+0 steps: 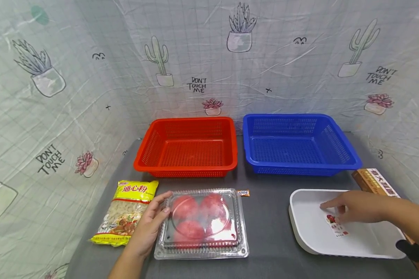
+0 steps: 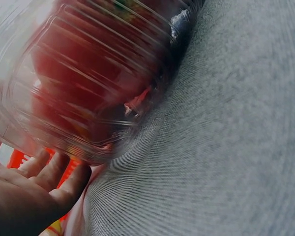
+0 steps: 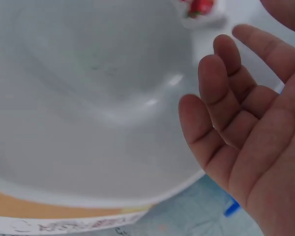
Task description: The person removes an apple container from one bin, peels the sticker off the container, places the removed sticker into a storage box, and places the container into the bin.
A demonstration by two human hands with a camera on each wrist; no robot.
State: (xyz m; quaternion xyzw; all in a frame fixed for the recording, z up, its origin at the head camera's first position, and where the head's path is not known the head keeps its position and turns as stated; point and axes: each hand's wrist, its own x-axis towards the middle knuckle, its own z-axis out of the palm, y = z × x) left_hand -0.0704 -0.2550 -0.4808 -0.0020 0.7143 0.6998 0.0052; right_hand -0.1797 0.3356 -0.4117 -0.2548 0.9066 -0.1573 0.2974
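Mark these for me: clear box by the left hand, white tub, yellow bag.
Clear box (image 1: 203, 223), head view, middle of its lid.
White tub (image 1: 367, 237), head view, bare inside floor.
Yellow bag (image 1: 124, 211), head view, front face.

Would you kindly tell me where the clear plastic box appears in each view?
Head: the clear plastic box, lower middle.
Left wrist: box, upper left.
Right wrist: not in it.
Shared landmark: the left hand, at the box's left edge in head, lower left in left wrist.
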